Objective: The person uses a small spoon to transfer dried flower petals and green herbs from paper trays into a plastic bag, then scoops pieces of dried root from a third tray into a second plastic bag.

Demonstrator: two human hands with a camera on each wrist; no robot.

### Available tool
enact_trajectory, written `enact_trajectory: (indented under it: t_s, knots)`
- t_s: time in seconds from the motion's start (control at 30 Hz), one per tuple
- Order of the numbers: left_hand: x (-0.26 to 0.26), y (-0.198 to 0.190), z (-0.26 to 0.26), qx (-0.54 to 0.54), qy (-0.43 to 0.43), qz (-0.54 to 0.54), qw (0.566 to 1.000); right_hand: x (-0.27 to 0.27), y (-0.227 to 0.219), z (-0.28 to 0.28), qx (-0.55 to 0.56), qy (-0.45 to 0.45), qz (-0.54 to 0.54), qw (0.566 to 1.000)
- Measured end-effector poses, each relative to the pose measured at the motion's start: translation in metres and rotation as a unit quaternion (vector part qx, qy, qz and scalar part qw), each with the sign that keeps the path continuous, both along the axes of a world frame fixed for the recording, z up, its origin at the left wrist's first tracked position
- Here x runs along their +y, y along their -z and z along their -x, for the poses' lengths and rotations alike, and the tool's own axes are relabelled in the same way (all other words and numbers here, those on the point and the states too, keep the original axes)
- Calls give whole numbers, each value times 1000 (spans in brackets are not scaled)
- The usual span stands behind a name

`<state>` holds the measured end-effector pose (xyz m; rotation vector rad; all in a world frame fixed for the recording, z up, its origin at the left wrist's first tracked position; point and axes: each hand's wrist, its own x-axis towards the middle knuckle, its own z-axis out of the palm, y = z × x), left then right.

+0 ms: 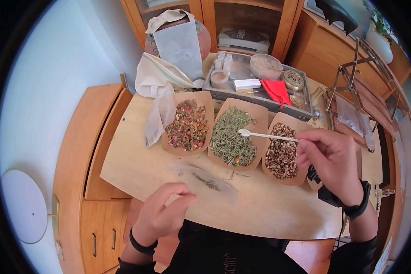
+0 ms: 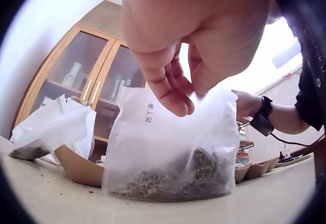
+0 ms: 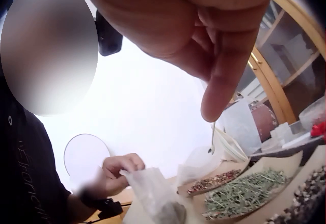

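Note:
My left hand (image 1: 162, 212) pinches the top edge of a translucent pouch (image 2: 173, 137) that stands upright on the table. Dried herbs (image 2: 204, 175) lie in its bottom, and small printed characters show near its top. In my right hand (image 1: 331, 157), thumb and fingers pinch the end of a thin white spoon (image 1: 269, 136). Its bowl points left, above the paper tray (image 1: 259, 150) of green needle-like herbs (image 1: 233, 137). To the left is a tray of reddish dried petals (image 1: 187, 125); on the right, one of brown-and-white chopped pieces (image 1: 282, 153), partly behind the right hand.
At the back stands a grey tray (image 1: 265, 106) with a glass bowl (image 1: 266, 67), a red pouch (image 1: 275, 92) and small white containers. A white zip bag (image 1: 162, 73) and another translucent pouch (image 1: 160, 116) lie at the left. A folding wooden rack (image 1: 370, 96) stands at right.

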<state>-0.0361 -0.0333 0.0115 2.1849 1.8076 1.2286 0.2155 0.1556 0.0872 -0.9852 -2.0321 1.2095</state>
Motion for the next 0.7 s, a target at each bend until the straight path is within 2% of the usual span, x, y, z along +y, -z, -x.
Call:
enact_trajectory:
  t_s: [0.17, 0.43, 0.63, 0.7]
  knots:
    - [-10, -1, 2, 18, -8, 5, 1000, 25, 28, -2, -20, 28, 51, 998]
    - [3, -10, 2, 8, -6, -2, 1000, 48, 43, -2, -58, 61, 82, 993]
    - [24, -20, 3, -5, 24, 28, 999, 57, 65, 14, -52, 12, 185, 981]
    - [30, -19, 3, -17, 42, 28, 999, 57, 68, 20, -34, -14, 266, 963]
